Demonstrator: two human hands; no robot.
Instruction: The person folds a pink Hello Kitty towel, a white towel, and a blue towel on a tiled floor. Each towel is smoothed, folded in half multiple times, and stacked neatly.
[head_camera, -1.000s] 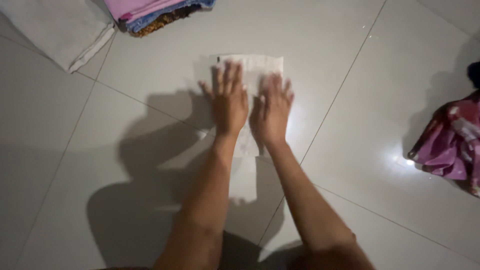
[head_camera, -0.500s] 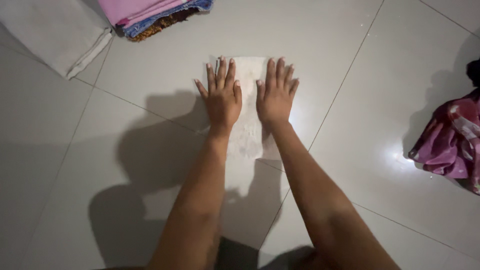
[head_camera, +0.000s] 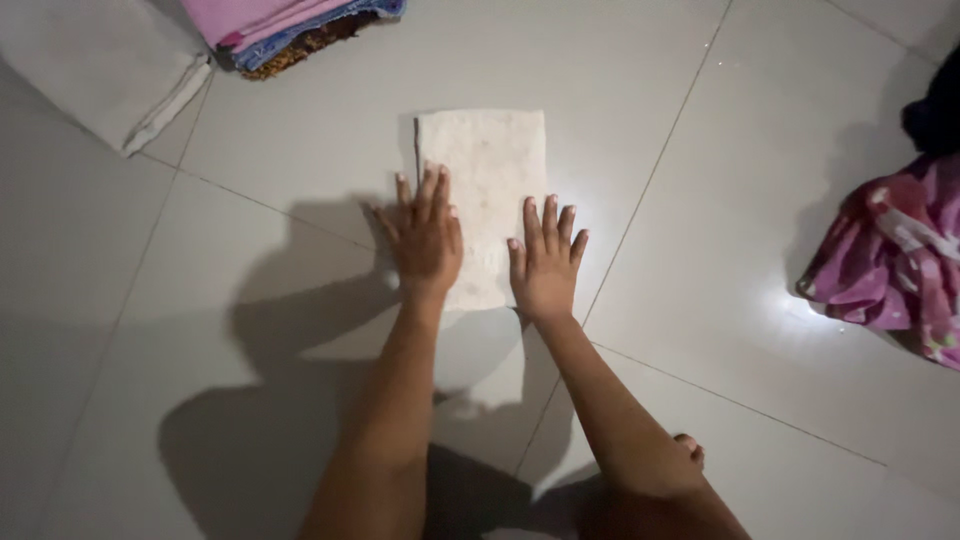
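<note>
A pale, glossy tiled floor (head_camera: 700, 120) fills the view, dimly lit, with one bright glare spot at the right and the person's shadow spread across the lower tiles.

Near the middle lies a folded white cloth (head_camera: 487, 165), a narrow rectangle with its long side running away from the person, flat on the floor. The left hand (head_camera: 425, 240) rests palm down on its near left part, fingers straight and close together, some of them over the cloth's left edge. The right hand (head_camera: 545, 268) lies flat at the near right corner, fingers spread, partly on the cloth and partly on the tile. Neither hand grips anything; both are open and pressing down.

The step in hand looks like flattening the fold, with the hands at the near end of the cloth. A further fold would call for lifting one short edge with both hands and keeping the sides lined up.

Farther out, a stack of folded cloths (head_camera: 290, 25) in pink, blue and brown sits at the top left beside a grey-white folded sheet (head_camera: 100, 70). A crumpled pink patterned garment (head_camera: 890, 260) lies at the right edge, well apart.
</note>
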